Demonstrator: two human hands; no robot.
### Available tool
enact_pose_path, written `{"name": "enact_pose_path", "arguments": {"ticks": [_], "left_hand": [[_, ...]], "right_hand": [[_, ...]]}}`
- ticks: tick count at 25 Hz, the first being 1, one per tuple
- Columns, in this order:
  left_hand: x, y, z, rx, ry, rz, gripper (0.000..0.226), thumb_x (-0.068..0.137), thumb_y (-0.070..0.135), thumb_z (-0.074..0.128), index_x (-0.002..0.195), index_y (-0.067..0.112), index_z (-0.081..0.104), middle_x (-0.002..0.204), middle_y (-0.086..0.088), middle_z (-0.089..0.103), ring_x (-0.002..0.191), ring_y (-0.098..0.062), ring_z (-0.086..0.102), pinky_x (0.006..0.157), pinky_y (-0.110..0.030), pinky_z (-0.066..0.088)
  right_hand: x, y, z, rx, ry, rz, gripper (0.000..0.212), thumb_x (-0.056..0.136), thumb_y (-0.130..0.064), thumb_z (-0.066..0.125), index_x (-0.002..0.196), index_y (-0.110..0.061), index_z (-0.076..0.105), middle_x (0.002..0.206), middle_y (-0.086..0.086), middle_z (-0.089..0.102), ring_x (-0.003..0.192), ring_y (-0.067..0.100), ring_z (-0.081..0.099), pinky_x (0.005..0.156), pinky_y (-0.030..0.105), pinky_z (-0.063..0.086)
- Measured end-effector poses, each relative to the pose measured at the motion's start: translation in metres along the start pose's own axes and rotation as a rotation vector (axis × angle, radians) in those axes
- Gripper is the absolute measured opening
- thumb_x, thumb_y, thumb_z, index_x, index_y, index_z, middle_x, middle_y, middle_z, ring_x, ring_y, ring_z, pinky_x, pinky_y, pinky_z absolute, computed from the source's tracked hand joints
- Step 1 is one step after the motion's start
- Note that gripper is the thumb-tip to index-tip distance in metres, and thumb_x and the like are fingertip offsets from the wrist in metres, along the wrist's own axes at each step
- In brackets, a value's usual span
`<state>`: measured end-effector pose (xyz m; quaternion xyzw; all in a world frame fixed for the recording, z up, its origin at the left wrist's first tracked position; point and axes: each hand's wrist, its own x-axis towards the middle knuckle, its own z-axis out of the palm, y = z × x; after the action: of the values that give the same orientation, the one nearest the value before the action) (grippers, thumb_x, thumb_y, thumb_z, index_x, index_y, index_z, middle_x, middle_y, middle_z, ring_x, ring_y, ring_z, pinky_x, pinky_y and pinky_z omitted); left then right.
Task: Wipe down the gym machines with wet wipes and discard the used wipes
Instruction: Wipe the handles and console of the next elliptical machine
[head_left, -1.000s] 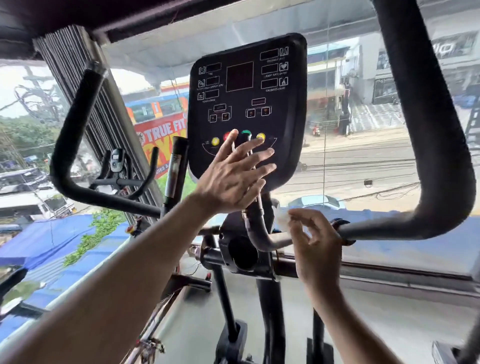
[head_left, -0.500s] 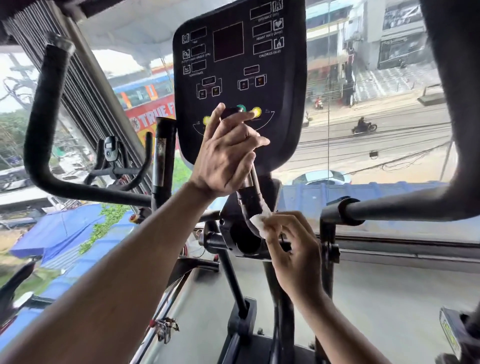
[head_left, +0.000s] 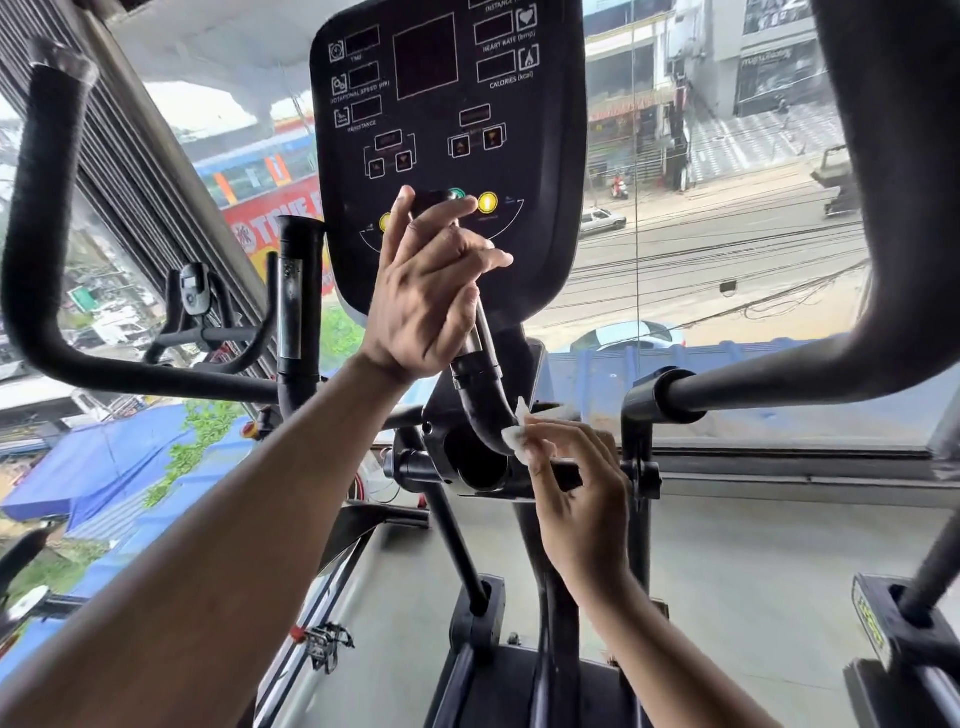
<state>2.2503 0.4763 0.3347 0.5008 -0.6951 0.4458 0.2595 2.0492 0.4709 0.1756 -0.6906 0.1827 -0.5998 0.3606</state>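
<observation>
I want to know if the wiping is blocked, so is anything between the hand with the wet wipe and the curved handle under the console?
Nothing visible is. The right hand pinches the wet wipe right against the curved black handle below the console. The left hand grips the same handle higher up, clear of the wipe.

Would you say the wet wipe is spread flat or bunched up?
Bunched up: the wet wipe shows as a small crumpled white wad pinched in the right hand against the curved black handlebar.
</observation>
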Motion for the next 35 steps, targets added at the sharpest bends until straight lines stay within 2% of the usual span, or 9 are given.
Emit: {"name": "enact_pose_path", "arguments": {"ticks": [3, 6, 14, 17, 20, 26, 29, 32, 35], "left_hand": [[-0.001, -0.001, 0.0, 0.003, 0.002, -0.012, 0.064, 0.104, 0.041, 0.022, 0.113, 0.012, 0.077, 0.11, -0.002, 0.071, 0.138, -0.026, 0.051, 0.121, -0.064, 0.017], [-0.002, 0.0, 0.002, 0.009, 0.002, -0.018, 0.066, 0.104, 0.044, 0.02, 0.117, 0.011, 0.076, 0.11, -0.003, 0.071, 0.139, -0.026, 0.05, 0.121, -0.064, 0.017], [-0.01, 0.007, 0.006, -0.046, 0.063, -0.085, 0.06, 0.102, 0.04, 0.029, 0.121, 0.007, 0.075, 0.111, -0.008, 0.07, 0.141, -0.033, 0.046, 0.119, -0.069, 0.018], [-0.011, 0.008, 0.008, -0.086, 0.091, -0.103, 0.069, 0.106, 0.047, 0.023, 0.125, 0.005, 0.073, 0.112, -0.011, 0.07, 0.143, -0.036, 0.043, 0.114, -0.073, 0.023], [-0.012, 0.01, 0.008, -0.103, 0.096, -0.107, 0.071, 0.106, 0.05, 0.022, 0.128, 0.003, 0.071, 0.114, -0.013, 0.069, 0.144, -0.037, 0.041, 0.113, -0.073, 0.025], [-0.013, 0.012, 0.007, -0.147, 0.108, -0.129, 0.069, 0.105, 0.047, 0.023, 0.128, 0.001, 0.07, 0.116, -0.014, 0.069, 0.144, -0.04, 0.04, 0.11, -0.074, 0.028], [-0.013, 0.014, 0.007, -0.148, 0.104, -0.126, 0.07, 0.106, 0.047, 0.023, 0.128, 0.001, 0.07, 0.116, -0.014, 0.069, 0.144, -0.04, 0.039, 0.11, -0.074, 0.028], [-0.014, 0.013, 0.007, -0.163, 0.104, -0.131, 0.071, 0.106, 0.048, 0.022, 0.128, 0.001, 0.07, 0.117, -0.014, 0.069, 0.145, -0.039, 0.039, 0.111, -0.074, 0.028], [-0.014, 0.014, 0.007, -0.152, 0.103, -0.136, 0.071, 0.106, 0.048, 0.021, 0.128, 0.001, 0.07, 0.118, -0.014, 0.069, 0.145, -0.039, 0.038, 0.112, -0.073, 0.027]], "right_hand": [[0.025, -0.003, -0.001, 0.033, -0.084, 0.309, 0.008, 0.094, -0.016, 0.073, 0.094, -0.023, 0.075, 0.078, -0.012, 0.071, 0.066, 0.008, 0.065, 0.061, 0.027, 0.048], [0.05, -0.02, -0.002, 0.142, -0.187, 0.439, 0.005, 0.093, -0.02, 0.073, 0.093, -0.021, 0.078, 0.058, -0.015, 0.066, 0.05, 0.004, 0.059, 0.057, 0.025, 0.046], [-0.012, -0.01, 0.012, 0.122, -0.014, 0.081, 0.027, 0.1, -0.001, 0.06, 0.123, -0.007, 0.071, 0.117, -0.008, 0.067, 0.102, 0.021, 0.07, 0.081, 0.04, 0.061], [0.004, 0.013, 0.011, 0.083, -0.023, 0.197, 0.027, 0.099, -0.002, 0.06, 0.118, -0.015, 0.074, 0.111, -0.011, 0.07, 0.084, 0.014, 0.071, 0.075, 0.038, 0.061], [0.033, 0.014, 0.004, 0.033, -0.131, 0.372, 0.026, 0.096, -0.005, 0.059, 0.109, -0.02, 0.077, 0.078, -0.013, 0.071, 0.06, 0.005, 0.067, 0.058, 0.023, 0.049], [-0.009, -0.002, 0.006, 0.023, 0.009, 0.194, 0.024, 0.097, -0.011, 0.068, 0.117, -0.02, 0.077, 0.111, -0.019, 0.074, 0.108, 0.005, 0.065, 0.092, 0.017, 0.048], [0.012, 0.022, 0.001, -0.07, -0.014, 0.268, 0.024, 0.094, -0.018, 0.072, 0.114, -0.031, 0.076, 0.1, -0.037, 0.067, 0.103, -0.003, 0.063, 0.087, 0.01, 0.046], [0.038, 0.031, 0.003, -0.055, -0.143, 0.342, 0.017, 0.095, -0.013, 0.068, 0.105, -0.022, 0.08, 0.102, -0.014, 0.077, 0.091, 0.003, 0.07, 0.079, 0.012, 0.05], [0.03, 0.017, 0.006, 0.082, -0.138, 0.333, 0.027, 0.093, 0.001, 0.062, 0.1, -0.017, 0.08, 0.105, -0.011, 0.076, 0.1, 0.004, 0.07, 0.081, 0.021, 0.055]]}}
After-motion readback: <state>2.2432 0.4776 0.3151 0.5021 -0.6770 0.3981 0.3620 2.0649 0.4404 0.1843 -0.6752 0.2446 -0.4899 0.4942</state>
